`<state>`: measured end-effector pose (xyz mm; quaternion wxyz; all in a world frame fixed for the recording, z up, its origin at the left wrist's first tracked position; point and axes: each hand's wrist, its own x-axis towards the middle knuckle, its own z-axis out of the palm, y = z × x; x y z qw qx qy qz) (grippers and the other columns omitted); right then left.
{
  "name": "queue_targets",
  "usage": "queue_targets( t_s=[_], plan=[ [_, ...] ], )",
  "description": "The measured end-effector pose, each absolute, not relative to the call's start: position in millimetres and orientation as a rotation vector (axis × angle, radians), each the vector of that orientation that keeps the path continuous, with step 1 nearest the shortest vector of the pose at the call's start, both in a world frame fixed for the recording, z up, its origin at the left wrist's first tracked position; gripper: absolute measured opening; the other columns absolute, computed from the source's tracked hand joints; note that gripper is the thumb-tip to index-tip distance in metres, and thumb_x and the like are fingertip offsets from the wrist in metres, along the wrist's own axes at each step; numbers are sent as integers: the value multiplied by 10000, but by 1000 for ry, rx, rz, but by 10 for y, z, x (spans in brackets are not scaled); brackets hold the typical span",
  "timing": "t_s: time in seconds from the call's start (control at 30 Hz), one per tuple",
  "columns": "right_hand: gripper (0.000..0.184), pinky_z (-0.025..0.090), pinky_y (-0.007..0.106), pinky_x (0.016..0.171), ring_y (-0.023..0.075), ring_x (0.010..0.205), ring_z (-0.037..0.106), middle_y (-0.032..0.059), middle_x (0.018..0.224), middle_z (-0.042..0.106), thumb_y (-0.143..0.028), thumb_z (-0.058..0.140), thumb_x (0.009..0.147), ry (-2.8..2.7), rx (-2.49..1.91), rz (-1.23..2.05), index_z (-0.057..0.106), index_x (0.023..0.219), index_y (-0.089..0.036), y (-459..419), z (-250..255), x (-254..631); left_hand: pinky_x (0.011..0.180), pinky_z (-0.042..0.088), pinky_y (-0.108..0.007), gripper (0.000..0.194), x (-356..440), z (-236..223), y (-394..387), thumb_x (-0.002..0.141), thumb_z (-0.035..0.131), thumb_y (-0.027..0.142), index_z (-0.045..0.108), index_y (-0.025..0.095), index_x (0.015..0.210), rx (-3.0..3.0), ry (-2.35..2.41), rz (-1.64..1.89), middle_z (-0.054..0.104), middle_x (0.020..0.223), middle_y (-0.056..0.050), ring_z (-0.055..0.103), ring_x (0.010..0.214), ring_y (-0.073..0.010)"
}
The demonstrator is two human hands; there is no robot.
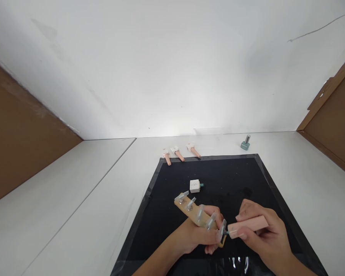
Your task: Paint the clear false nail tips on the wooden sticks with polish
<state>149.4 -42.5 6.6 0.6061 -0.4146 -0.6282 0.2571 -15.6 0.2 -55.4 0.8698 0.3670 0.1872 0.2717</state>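
Observation:
My left hand (199, 234) is closed around a wooden strip (193, 214) that carries several clear false nail tips (201, 212) on small mounts. In my right hand (264, 228) is a nail polish brush with a pink cap (248, 225), held between thumb and fingers. The dark brush end meets the nail tip nearest my right hand; whether the bristles press on it is too small to tell. Just beyond the strip, on the black mat, lies an uncapped white nail polish bottle (194, 186), its greenish neck pointing right.
Three white bottles with pink caps (193, 149) lie along the far left edge of the black mat (218, 168). A teal bottle with a silver cap (245, 143) is behind the mat on the right. Brown panels (330, 122) flank the white table, and a white wall rises behind.

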Motion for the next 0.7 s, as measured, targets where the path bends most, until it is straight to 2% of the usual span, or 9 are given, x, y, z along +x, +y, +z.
queue_targets(
  t_s=[0.2, 0.33, 0.5, 0.7],
  plan=[
    [223, 435, 224, 403, 134, 422, 548, 8, 534, 622, -435, 691, 796, -1436, -958, 610, 676, 694, -236, -429, 69, 1491, 283, 361, -101, 261, -153, -566, 1, 633, 817, 216, 580, 110, 613, 766, 349, 575, 552, 488, 37, 477, 325, -34],
    [293, 404, 223, 401, 127, 431, 491, -10, 494, 554, -482, 667, 800, -1329, -957, 731, 662, 651, -230, -415, 36, 1511, 281, 365, -105, 324, -158, -540, -14, 592, 846, 280, 571, 111, 613, 756, 322, 565, 562, 500, 29, 466, 325, -30],
    [362, 383, 220, 402, 117, 430, 463, -10, 486, 526, -510, 672, 784, -1279, -925, 852, 649, 594, -203, -413, 20, 1525, 278, 377, -102, 322, -150, -507, -20, 579, 853, 272, 580, 104, 608, 734, 321, 571, 580, 503, 18, 460, 313, -23],
    [354, 383, 219, 405, 120, 435, 470, -10, 488, 533, -528, 677, 768, -1337, -939, 860, 663, 640, -199, -416, 35, 1514, 283, 391, -100, 326, -144, -517, -13, 571, 858, 287, 594, 97, 590, 730, 345, 561, 575, 483, 21, 482, 320, -30]
  ],
)
